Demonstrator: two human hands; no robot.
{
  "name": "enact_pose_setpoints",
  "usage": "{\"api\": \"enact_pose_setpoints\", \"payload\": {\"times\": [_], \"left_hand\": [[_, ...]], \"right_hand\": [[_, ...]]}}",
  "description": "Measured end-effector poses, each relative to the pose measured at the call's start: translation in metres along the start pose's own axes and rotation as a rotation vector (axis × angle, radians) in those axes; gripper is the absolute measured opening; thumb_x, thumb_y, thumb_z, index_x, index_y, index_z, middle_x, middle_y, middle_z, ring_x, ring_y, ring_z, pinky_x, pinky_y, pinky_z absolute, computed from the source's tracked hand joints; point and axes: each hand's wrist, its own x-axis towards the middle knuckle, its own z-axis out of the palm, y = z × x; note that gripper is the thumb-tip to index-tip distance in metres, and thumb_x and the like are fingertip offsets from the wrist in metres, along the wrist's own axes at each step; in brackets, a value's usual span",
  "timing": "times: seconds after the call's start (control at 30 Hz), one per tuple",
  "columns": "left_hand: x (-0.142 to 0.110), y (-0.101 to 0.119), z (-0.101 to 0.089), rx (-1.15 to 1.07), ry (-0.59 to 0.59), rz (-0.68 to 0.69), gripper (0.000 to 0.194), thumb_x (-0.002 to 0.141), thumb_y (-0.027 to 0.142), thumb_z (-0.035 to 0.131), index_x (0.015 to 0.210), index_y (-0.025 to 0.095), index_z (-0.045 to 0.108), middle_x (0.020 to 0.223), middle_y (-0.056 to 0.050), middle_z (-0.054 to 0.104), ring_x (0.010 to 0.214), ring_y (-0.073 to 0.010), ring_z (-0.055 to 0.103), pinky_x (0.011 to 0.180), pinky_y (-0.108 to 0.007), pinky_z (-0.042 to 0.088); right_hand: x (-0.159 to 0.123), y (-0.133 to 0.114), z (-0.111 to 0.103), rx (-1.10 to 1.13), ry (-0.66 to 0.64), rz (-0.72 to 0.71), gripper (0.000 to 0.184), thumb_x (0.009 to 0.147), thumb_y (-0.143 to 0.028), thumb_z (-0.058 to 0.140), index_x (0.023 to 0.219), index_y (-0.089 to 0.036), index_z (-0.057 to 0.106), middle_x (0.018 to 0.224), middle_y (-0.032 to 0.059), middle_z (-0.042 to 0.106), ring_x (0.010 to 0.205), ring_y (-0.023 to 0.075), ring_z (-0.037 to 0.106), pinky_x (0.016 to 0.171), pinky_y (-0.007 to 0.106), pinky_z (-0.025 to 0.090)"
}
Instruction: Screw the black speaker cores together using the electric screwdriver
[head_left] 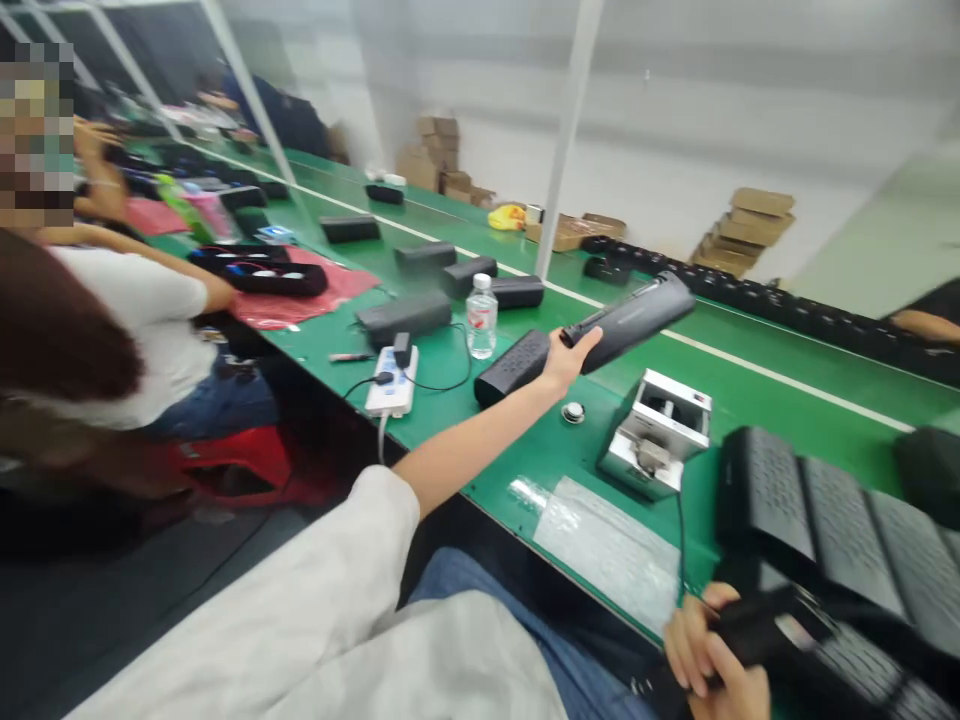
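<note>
My left hand [571,360] reaches out over the green workbench [570,470] and grips one end of a long black bar speaker [634,322]. Just below that hand, a black speaker with a perforated grille [511,367] lies on the bench, close to my fingers. My right hand [709,640] is at the lower right, closed around a black object with a white label [780,630]. That object is partly hidden by my fingers and cut off by the frame edge. Beside it rests a row of black grilled speakers [832,530].
A metal fixture [656,432] and a clear plastic sheet [607,555] lie on the bench. Farther along are a water bottle [481,318], a white power strip [388,382], and several black speakers. A co-worker [127,320] sits at the left. Cardboard boxes [739,232] stand behind.
</note>
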Motion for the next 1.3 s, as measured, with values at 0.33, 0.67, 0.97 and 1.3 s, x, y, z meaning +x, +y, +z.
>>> {"api": "enact_pose_setpoints", "payload": {"times": [0.33, 0.67, 0.97, 1.3], "left_hand": [[0.081, -0.053, 0.096, 0.616, 0.055, 0.211, 0.087, 0.088, 0.030, 0.099, 0.160, 0.024, 0.050, 0.168, -0.022, 0.052, 0.162, -0.0400, 0.052, 0.136, -0.051, 0.042], [0.098, -0.058, 0.108, 0.907, -0.053, 0.125, 0.105, 0.096, 0.051, 0.096, 0.179, 0.017, 0.040, 0.182, -0.030, 0.044, 0.165, -0.0486, 0.051, 0.137, -0.067, 0.043], [0.076, 0.030, -0.051, 1.131, -0.349, 0.143, 0.078, 0.102, 0.045, 0.081, 0.170, 0.016, 0.056, 0.183, -0.021, 0.057, 0.174, -0.0383, 0.051, 0.145, -0.043, 0.035], [0.051, 0.049, -0.164, 1.234, -0.226, -0.141, 0.067, 0.082, 0.070, 0.094, 0.125, 0.021, 0.080, 0.135, -0.016, 0.089, 0.134, -0.0400, 0.082, 0.113, -0.043, 0.066]], "right_hand": [[0.025, 0.039, -0.001, -0.031, 0.081, -0.124, 0.037, 0.106, -0.049, 0.087, 0.123, -0.028, 0.063, 0.068, -0.0121, 0.040, 0.045, 0.0046, 0.023, 0.046, 0.017, 0.039], [0.024, 0.033, 0.005, -0.083, 0.082, -0.061, 0.027, 0.110, -0.046, 0.080, 0.125, -0.030, 0.064, 0.068, -0.0107, 0.038, 0.046, 0.0059, 0.025, 0.048, 0.017, 0.039], [0.009, 0.031, -0.005, -0.001, 0.116, 0.047, 0.031, 0.108, -0.041, 0.083, 0.128, -0.029, 0.062, 0.071, -0.0100, 0.044, 0.048, 0.0075, 0.039, 0.053, 0.021, 0.042], [0.007, 0.023, 0.012, 0.007, 0.156, 0.079, 0.029, 0.110, -0.042, 0.083, 0.127, -0.029, 0.064, 0.073, -0.0076, 0.047, 0.052, 0.0088, 0.045, 0.057, 0.023, 0.043]]}}
